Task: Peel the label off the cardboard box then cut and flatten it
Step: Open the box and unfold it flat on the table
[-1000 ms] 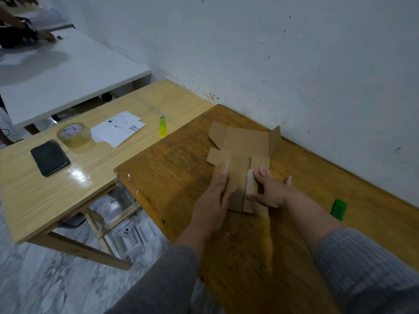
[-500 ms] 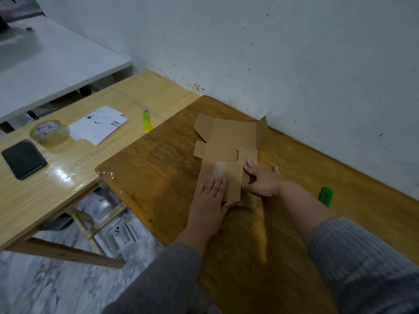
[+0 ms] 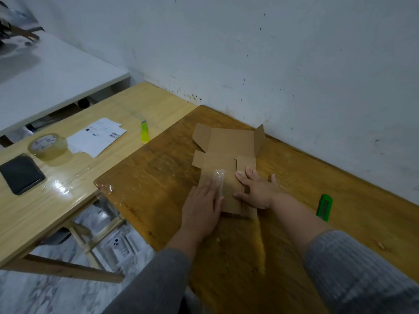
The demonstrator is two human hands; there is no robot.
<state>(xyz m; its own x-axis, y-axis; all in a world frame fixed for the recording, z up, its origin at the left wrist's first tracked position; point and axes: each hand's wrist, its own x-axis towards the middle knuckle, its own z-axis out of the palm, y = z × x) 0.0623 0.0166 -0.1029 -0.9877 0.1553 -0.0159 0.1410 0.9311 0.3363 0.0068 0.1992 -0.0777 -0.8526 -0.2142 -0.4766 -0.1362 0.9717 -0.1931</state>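
The brown cardboard box [image 3: 229, 146] lies opened out on the dark wooden table [image 3: 158, 177], with one far-right flap still standing up. A strip of clear tape [image 3: 218, 177] runs along its near panel. My left hand [image 3: 201, 207] presses flat on the near left part of the cardboard, fingers together. My right hand [image 3: 256, 189] presses flat on the near right part, fingers spread. Neither hand holds anything. White peeled labels [image 3: 95, 137] lie on the lighter table to the left. A green utility knife [image 3: 324, 207] rests to the right of my right forearm.
The light wooden table [image 3: 45, 200] on the left carries a tape roll [image 3: 47, 146], a black phone [image 3: 21, 174] and a yellow-green cutter [image 3: 144, 132]. A white table [image 3: 45, 78] stands behind it. The white wall [image 3: 272, 64] runs along the far edge.
Both hands have slid a little over the cardboard while pressing it down, and a near flap now lies flatter. The camera view has shifted.
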